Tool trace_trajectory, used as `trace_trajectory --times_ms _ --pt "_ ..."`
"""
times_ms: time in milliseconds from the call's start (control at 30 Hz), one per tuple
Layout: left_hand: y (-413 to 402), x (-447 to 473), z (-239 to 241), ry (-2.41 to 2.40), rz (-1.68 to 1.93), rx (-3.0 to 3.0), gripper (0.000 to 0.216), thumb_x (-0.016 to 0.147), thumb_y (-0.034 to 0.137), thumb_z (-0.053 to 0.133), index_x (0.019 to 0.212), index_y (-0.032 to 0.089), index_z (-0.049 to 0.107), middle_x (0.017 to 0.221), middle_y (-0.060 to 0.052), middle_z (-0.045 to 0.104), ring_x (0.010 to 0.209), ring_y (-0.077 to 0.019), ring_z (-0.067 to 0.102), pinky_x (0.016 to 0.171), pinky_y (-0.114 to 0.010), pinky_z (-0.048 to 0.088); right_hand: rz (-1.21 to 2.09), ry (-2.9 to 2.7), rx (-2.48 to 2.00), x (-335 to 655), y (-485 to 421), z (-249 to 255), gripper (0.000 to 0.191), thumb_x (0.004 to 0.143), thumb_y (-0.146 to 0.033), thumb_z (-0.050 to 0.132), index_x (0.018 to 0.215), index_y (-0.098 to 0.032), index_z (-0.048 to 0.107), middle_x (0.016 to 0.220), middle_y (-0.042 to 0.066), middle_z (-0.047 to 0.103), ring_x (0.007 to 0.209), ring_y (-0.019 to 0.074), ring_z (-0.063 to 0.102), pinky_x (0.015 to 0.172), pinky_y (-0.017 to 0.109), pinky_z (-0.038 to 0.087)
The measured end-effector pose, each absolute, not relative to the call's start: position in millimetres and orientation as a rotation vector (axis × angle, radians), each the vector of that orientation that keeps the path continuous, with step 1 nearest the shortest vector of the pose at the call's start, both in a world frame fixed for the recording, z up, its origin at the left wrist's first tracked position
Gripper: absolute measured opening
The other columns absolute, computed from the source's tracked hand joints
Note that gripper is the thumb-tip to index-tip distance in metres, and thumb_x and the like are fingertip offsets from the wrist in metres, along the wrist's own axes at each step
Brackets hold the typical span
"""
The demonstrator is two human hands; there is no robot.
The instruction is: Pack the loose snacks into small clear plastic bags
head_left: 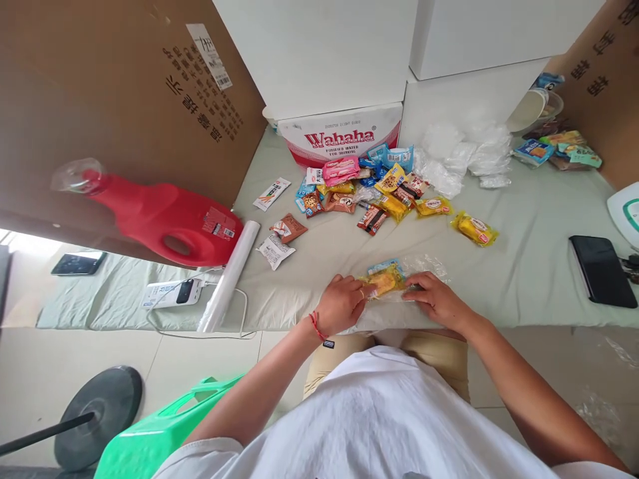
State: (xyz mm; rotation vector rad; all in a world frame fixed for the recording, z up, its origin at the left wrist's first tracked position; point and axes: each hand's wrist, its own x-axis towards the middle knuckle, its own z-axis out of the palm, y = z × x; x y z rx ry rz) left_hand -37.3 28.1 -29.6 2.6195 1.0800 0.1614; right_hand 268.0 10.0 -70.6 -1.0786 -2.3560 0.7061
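Near the front edge of the table lies a small yellow-wrapped snack packet (385, 282), with a light blue packet (388, 265) showing behind it. Both are on or within a thin clear plastic bag (428, 266) that spreads out to the right. My left hand (342, 303), a red string on its wrist, has its bent fingers pressed on the left end of the yellow packet. On the other side, my right hand (435, 299) pinches the clear plastic beside the packet's right end. Its fingertips are partly hidden by the film.
A pile of wrapped snacks (340, 203) lies before the Wahaha carton (344, 136). Clear plastic bags (462, 156) are heaped right of it. A plastic roll (229, 276), red jug (174, 216) and power bank (172, 293) stand left; a black phone (603, 271) lies right.
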Motion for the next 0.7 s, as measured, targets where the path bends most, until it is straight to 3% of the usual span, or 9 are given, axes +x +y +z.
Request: trace_trajectory --times_ms 100,200,300,367,500,600,700 --pt "13 -46 -35 1.249 0.205 2.61 0.039 0.099 0.027 0.054 0.135 0.019 0.064 0.087 -0.009 0.071 0.084 -0.0243 0.063 0.073 -0.039 0.041 0.679 -2.291 -1.08 268 3 -74 0.035 0.091 -0.006 0.051 0.104 -0.025 0.076 0.122 0.011 0.067 0.112 0.0257 0.059 0.094 0.046 0.054" --pt "1 -47 -41 1.399 0.297 2.663 0.023 0.099 0.026 0.057 0.114 0.024 0.074 0.088 -0.009 0.072 0.088 -0.0246 0.064 0.075 -0.04 0.043 0.686 -2.225 -1.099 261 1 -71 0.03 0.087 -0.003 0.052 0.1 -0.023 0.07 0.116 0.011 0.067 0.108 0.0259 0.059 0.091 0.046 0.055" --pt "-4 -45 -46 1.345 0.495 2.817 0.018 0.097 0.02 0.058 0.096 0.025 0.075 0.12 -0.01 0.073 0.117 -0.0301 0.062 0.093 -0.048 0.046 0.719 -2.203 -1.11 256 2 -67 0.027 0.085 -0.002 0.052 0.096 -0.023 0.064 0.115 0.01 0.067 0.108 0.0258 0.058 0.092 0.047 0.055" --pt "-3 -43 -48 1.118 0.551 2.906 0.021 0.097 0.016 0.055 0.092 0.023 0.074 0.138 -0.008 0.067 0.13 -0.0289 0.057 0.103 -0.047 0.045 0.719 -2.212 -1.104 256 2 -66 0.027 0.085 -0.001 0.051 0.095 -0.023 0.063 0.115 0.01 0.066 0.108 0.0258 0.058 0.092 0.047 0.055" --pt "3 -44 -51 0.773 0.355 2.886 0.032 0.093 0.01 0.048 0.114 0.02 0.07 0.143 -0.01 0.064 0.115 -0.0221 0.066 0.091 -0.036 0.054 0.662 -2.231 -1.107 259 2 -67 0.028 0.087 -0.001 0.05 0.098 -0.022 0.064 0.118 0.01 0.066 0.111 0.0267 0.058 0.094 0.049 0.055" --pt "7 -45 -50 0.807 0.237 2.769 0.058 0.083 0.013 0.055 0.141 0.019 0.058 0.147 -0.014 0.06 0.11 -0.0253 0.067 0.087 -0.038 0.055 0.617 -2.246 -1.12 266 -4 -65 0.033 0.086 0.001 0.048 0.101 -0.022 0.065 0.125 0.011 0.064 0.117 0.0277 0.057 0.096 0.051 0.055" --pt "10 -42 -49 0.851 0.208 2.69 0.064 0.083 0.014 0.056 0.147 0.019 0.054 0.143 -0.014 0.061 0.112 -0.0273 0.066 0.091 -0.04 0.054 0.578 -2.253 -1.143 268 -16 -61 0.044 0.086 0.0 0.05 0.119 -0.023 0.064 0.14 0.012 0.057 0.129 0.0293 0.052 0.105 0.055 0.052"
